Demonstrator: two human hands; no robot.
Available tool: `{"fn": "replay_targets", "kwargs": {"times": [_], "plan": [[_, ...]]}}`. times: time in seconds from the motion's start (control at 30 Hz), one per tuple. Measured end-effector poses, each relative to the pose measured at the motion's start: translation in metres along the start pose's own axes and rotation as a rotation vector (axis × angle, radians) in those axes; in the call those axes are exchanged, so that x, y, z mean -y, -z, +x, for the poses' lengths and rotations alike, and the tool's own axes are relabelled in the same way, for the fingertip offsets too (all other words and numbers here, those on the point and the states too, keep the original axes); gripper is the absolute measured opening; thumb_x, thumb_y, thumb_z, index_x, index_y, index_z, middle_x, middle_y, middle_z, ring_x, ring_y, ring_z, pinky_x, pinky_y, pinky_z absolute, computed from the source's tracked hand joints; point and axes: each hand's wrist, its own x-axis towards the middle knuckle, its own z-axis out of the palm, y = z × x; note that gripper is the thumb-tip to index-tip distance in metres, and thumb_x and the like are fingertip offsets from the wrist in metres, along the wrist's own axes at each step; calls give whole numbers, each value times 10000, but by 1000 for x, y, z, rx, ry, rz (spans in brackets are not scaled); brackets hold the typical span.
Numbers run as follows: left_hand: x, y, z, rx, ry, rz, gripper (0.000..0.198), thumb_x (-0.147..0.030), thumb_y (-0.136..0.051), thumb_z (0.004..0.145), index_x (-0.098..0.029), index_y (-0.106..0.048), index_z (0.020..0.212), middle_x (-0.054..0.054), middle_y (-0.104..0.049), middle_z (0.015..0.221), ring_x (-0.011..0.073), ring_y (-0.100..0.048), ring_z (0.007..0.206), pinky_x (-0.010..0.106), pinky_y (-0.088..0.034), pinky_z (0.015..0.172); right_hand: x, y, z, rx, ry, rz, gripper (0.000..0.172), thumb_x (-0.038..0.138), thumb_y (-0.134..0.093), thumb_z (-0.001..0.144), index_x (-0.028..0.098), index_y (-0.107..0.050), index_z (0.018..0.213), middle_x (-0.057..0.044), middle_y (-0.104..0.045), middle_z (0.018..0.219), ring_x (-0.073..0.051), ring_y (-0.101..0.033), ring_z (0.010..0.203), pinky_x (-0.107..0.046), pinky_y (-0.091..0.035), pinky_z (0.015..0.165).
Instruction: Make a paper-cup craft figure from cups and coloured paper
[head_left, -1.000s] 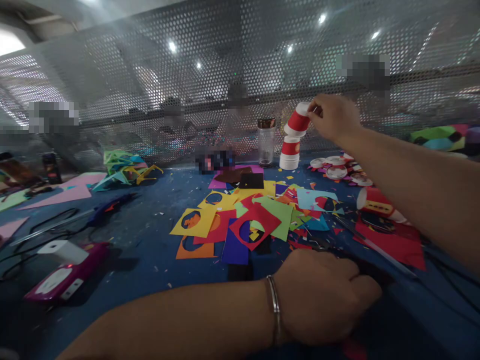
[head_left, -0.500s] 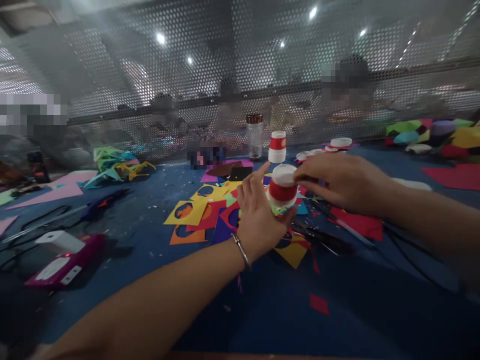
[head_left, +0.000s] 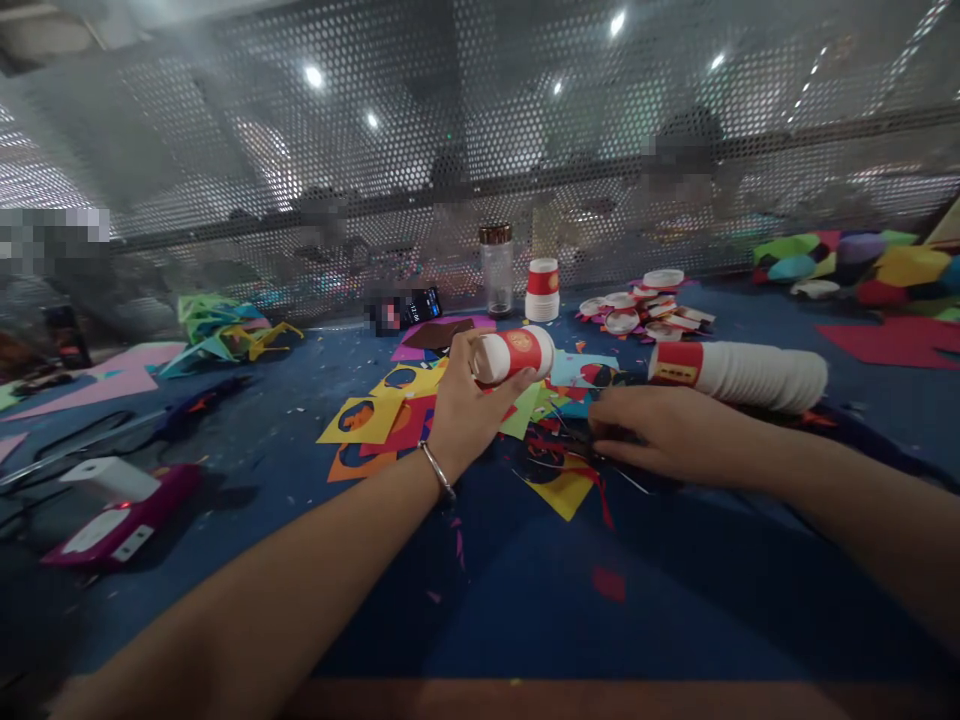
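Note:
My left hand (head_left: 469, 405), a metal bangle on its wrist, grips a red and white paper cup (head_left: 517, 354) lying sideways above the paper scraps. My right hand (head_left: 660, 435) rests low on the blue table (head_left: 525, 600), fingers closed over dark scissors (head_left: 570, 452) among red and yellow scraps; how firmly it grips them is unclear. A long stack of paper cups (head_left: 739, 374) lies on its side just beyond the right hand. A short upright cup stack (head_left: 542, 290) stands further back.
Cut coloured paper sheets (head_left: 382, 420) litter the centre. A clear jar (head_left: 496, 270) and cut cup bottoms (head_left: 645, 310) sit at the back, by a perforated metal screen (head_left: 375, 150). A glue gun (head_left: 202, 405) and a purple and white device (head_left: 120, 515) lie at left. Folded paper shapes (head_left: 855, 260) pile at right.
The cup passed from my right hand to my left, which now holds it sideways. My right hand dropped to the table onto the scissors.

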Motion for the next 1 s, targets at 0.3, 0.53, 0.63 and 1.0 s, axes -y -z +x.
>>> {"fn": "replay_targets", "kwargs": {"times": [0.3,0.53,0.63,1.0], "plan": [[-8,-6,-8,72,342,-342,535,-254,-829,761,-245,-502,1184,13,-690,947,157,-719,707,244,-543,596,7,-3,-5,53,-64,46,202,384,-575,911,224,-692,950,-112,-733,951,-300,-705,841,-425,-526,733],[-11,-6,-4,45,498,-471,475,-418,-811,786,-233,-528,1120,33,-712,867,175,-714,633,258,-508,565,4,-8,-5,81,-64,30,124,322,-588,858,229,-616,781,-100,-700,891,-268,-672,780,-407,-514,690],[-8,-6,-4,14,525,-459,491,-467,-860,725,-219,-562,1027,40,-701,898,165,-702,657,245,-478,535,1,-5,-4,86,-89,98,112,307,-577,833,233,-594,750,-86,-694,849,-251,-648,739,-403,-494,691],[-3,-8,2,-64,593,-645,295,-261,-778,775,-184,-613,1008,49,-729,895,143,-675,728,278,-567,741,-3,20,-4,6,-290,751,402,618,-692,804,219,-690,758,-35,-653,749,-185,-571,683,-332,-453,661]]}}
